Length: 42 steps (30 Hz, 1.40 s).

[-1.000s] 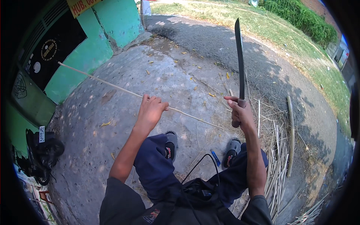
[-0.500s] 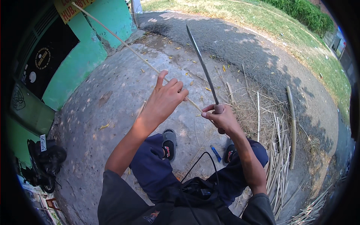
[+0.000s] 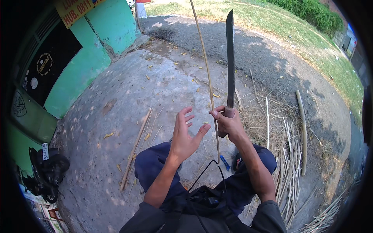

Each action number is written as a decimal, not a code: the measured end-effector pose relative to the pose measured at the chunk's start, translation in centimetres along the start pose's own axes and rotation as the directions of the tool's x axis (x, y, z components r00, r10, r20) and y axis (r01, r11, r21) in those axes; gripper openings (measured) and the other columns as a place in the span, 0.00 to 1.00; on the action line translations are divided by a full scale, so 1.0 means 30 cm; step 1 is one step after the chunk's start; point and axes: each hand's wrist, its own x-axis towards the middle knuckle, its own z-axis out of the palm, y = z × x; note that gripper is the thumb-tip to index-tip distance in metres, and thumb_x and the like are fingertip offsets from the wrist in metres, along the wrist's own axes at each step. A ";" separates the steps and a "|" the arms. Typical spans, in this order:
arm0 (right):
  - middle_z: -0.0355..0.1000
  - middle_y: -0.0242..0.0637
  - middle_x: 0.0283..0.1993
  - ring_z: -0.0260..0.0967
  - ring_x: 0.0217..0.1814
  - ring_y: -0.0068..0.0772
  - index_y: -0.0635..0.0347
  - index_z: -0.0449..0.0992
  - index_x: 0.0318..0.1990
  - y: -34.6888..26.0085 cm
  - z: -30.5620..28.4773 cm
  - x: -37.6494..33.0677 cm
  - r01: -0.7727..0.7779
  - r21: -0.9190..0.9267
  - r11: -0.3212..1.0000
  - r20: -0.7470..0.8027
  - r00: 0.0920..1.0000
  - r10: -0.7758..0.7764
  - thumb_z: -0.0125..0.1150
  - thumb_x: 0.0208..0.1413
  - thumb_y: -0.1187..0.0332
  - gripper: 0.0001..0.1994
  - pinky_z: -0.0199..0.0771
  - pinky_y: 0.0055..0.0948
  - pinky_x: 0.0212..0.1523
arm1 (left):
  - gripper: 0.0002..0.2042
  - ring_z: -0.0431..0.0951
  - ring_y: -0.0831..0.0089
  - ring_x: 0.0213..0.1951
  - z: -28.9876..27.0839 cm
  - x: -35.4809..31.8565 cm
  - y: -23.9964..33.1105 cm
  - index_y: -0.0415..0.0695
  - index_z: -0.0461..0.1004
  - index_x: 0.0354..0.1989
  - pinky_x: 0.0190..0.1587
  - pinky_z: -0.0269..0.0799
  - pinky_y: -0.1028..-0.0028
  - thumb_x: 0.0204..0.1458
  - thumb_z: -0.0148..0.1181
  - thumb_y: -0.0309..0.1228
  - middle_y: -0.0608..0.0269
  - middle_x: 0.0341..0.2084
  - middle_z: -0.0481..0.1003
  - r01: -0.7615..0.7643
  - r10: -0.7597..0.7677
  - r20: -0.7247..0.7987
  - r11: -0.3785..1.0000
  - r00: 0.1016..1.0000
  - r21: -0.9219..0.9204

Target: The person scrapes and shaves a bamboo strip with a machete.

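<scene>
My right hand grips the wooden handle of a machete, whose long dark blade points up and away from me. Its thumb and forefinger also pinch a thin bamboo strip, which runs nearly upright just left of the blade. The strip's far end passes out of view at the top; its lower end hangs down between my knees. My left hand is open with fingers apart, left of the strip and touching nothing.
Several bamboo strips lie piled at my right, beside shavings and a thicker pole. Thin sticks rest on the concrete at my left. Between my feet is a small blue object. A green wall stands at far left.
My left hand has let go of the bamboo strip and drawn back, fingers spread. The strip has swung from leaning left to nearly upright, and the machete blade has turned upright too.
</scene>
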 end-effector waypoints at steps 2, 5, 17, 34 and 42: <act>0.67 0.20 0.20 0.54 0.16 0.11 0.63 0.83 0.41 0.013 0.003 0.003 0.027 -0.027 0.999 -0.029 0.999 -0.028 0.75 0.60 0.61 0.13 0.47 0.24 0.17 | 0.33 0.78 0.63 0.58 0.077 -0.043 -0.077 0.36 0.57 0.70 0.58 0.78 0.63 0.64 0.68 0.37 0.49 0.63 0.68 0.148 -0.129 0.142 0.980 0.981 -0.134; 0.69 0.21 0.21 0.56 0.17 0.11 0.64 0.83 0.41 0.030 0.020 0.009 0.066 -0.078 0.995 -0.090 0.993 -0.073 0.76 0.60 0.61 0.14 0.49 0.24 0.17 | 0.26 0.80 0.72 0.45 0.161 -0.068 -0.115 0.37 0.59 0.67 0.50 0.80 0.70 0.69 0.62 0.37 0.54 0.52 0.72 0.352 -0.241 0.361 0.892 0.901 -0.283; 0.66 0.21 0.17 0.52 0.15 0.11 0.64 0.84 0.44 -0.022 0.038 -0.006 0.080 -0.079 0.994 -0.097 0.991 -0.088 0.73 0.63 0.63 0.13 0.46 0.24 0.14 | 0.21 0.63 0.85 0.20 0.153 -0.060 -0.103 0.37 0.71 0.52 0.20 0.60 0.80 0.77 0.40 0.44 0.71 0.28 0.64 0.437 -0.234 0.416 0.744 0.879 -0.505; 0.68 0.40 0.16 0.69 0.16 0.38 0.62 0.75 0.30 -0.054 -0.050 -0.040 0.437 -0.748 0.499 0.033 0.776 -0.630 0.71 0.53 0.70 0.09 0.68 0.33 0.23 | 0.21 0.47 0.90 0.17 0.091 -0.070 0.007 0.40 0.73 0.42 0.20 0.45 0.81 0.77 0.42 0.45 0.80 0.17 0.53 0.416 -0.181 0.416 0.693 0.891 -0.588; 0.72 0.46 0.19 0.76 0.24 0.55 0.54 0.78 0.31 -0.003 -0.023 -0.056 0.442 -0.822 0.360 0.174 0.795 -0.581 0.72 0.48 0.64 0.08 0.73 0.46 0.25 | 0.18 0.57 0.85 0.17 0.091 -0.094 0.035 0.40 0.72 0.35 0.21 0.53 0.75 0.76 0.46 0.40 0.73 0.16 0.59 0.198 -0.132 0.231 0.936 0.964 -0.292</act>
